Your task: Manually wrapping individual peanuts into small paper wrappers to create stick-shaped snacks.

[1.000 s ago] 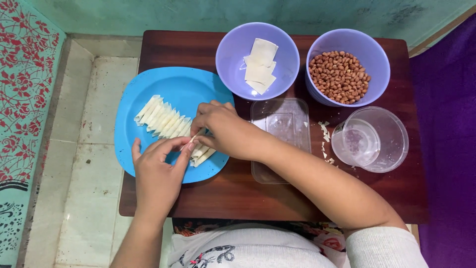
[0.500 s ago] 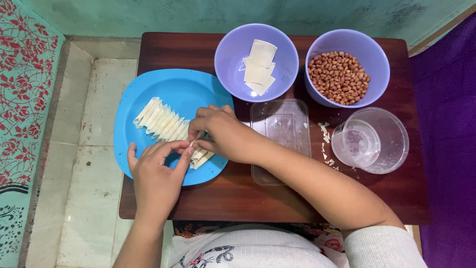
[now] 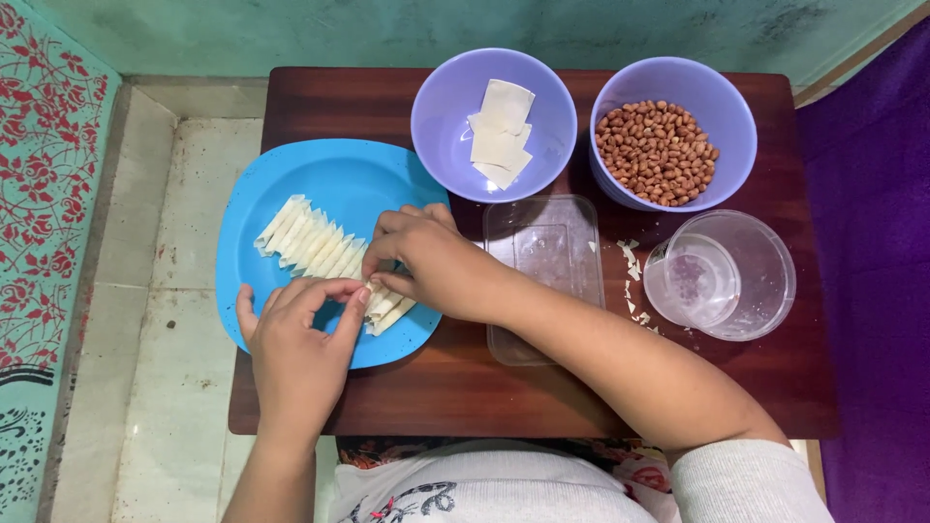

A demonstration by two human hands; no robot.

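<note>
Between the two sets of fingers, at the near right end of a row of pale rolled dough sticks (image 3: 320,247), sits the small rolled piece (image 3: 380,295) being handled. The right hand (image 3: 436,261) comes in from the right, its fingers (image 3: 383,254) curled and closed over the top of that last roll; the left hand (image 3: 295,344) comes up from below, its thumb and forefinger tips (image 3: 356,295) pinched against the roll's near end. Both hands touch it, so neither is the nearer one. How much of the roll is held cannot be told, since the fingers cover most of it.

The roll's long axis lies slantwise, from lower left to upper right, parallel to its neighbours, and the row itself runs away from the fingers toward the upper left.

All the rolls lie on a round, flat bright-blue plastic plate (image 3: 291,184), which overhangs the left edge of a low dark-brown wooden desk (image 3: 465,387). Just right of the hands lies a clear, empty rectangular plastic tray (image 3: 542,242), with pale dough scraps (image 3: 630,261) scattered beside it. Behind stand a lilac plastic bowl holding flat square dough sheets (image 3: 455,145) and a second lilac bowl of brown peanuts (image 3: 727,116); a clear round container with water (image 3: 765,281) stands at the right.

Around the desk are pale floor tiles (image 3: 165,242), a green patterned mat (image 3: 48,174) and a purple cloth (image 3: 872,242).
</note>
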